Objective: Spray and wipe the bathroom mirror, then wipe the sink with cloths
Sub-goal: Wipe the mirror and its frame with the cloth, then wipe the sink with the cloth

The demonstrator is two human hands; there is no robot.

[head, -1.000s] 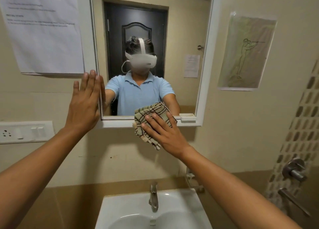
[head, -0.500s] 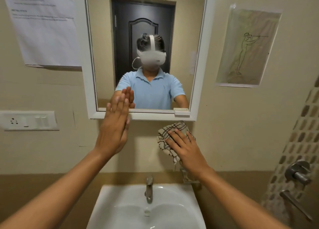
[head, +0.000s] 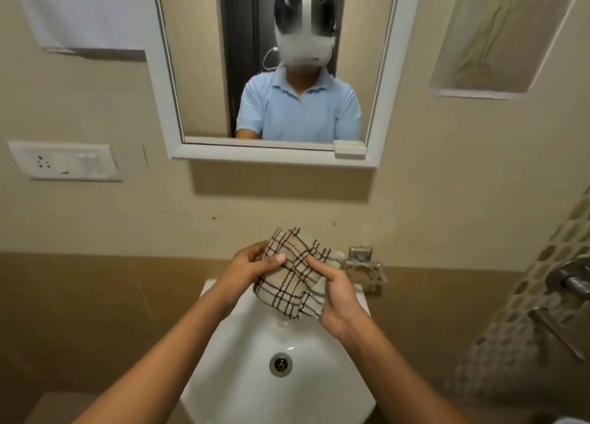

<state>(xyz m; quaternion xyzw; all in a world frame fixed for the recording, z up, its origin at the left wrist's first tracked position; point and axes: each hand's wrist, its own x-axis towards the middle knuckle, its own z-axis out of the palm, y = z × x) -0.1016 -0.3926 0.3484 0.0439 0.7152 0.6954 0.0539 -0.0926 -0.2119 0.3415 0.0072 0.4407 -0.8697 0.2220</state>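
A beige cloth with dark checked lines [head: 295,280] is bunched between both hands above the back of the white sink [head: 242,372]. My left hand [head: 252,268] grips its left side, thumb on top. My right hand [head: 335,292] grips its right side from below. The cloth hides the tap. The white-framed mirror [head: 204,72] hangs on the wall above and reflects a person in a blue shirt. The sink's metal drain [head: 281,364] shows below the cloth.
A metal holder [head: 364,267] is fixed to the wall just right of the cloth. A white switch plate [head: 65,161] sits on the left wall. Papers hang at upper left [head: 89,11] and upper right [head: 498,34]. Metal shower fittings [head: 568,280] protrude at the right.
My left hand came off the mirror and dropped to the cloth. My right hand brought the cloth down from the wall to above the sink. The view tilted downward.
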